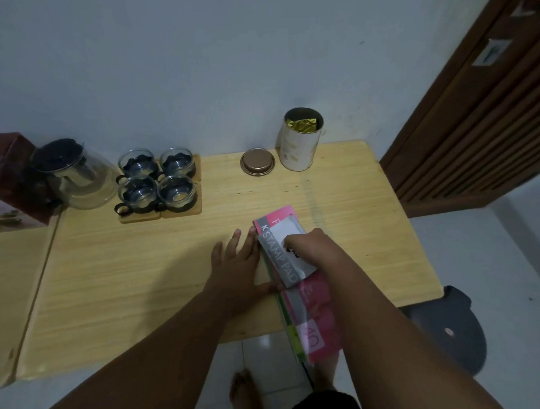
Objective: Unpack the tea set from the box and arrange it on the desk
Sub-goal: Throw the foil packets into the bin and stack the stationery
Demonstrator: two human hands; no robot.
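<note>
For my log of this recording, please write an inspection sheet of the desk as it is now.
Surface: wooden desk, dry.
Job's things: glass teapot and four glass cups on coasters, rear left; dark red box at left edge.
Clutter: open tin, its lid beside it; pink packet.
Grippers: left hand flat beside packet; right hand pressing on it.
Cables: nothing seen.
Surroundings: wall, wooden door, dark stool.
</note>
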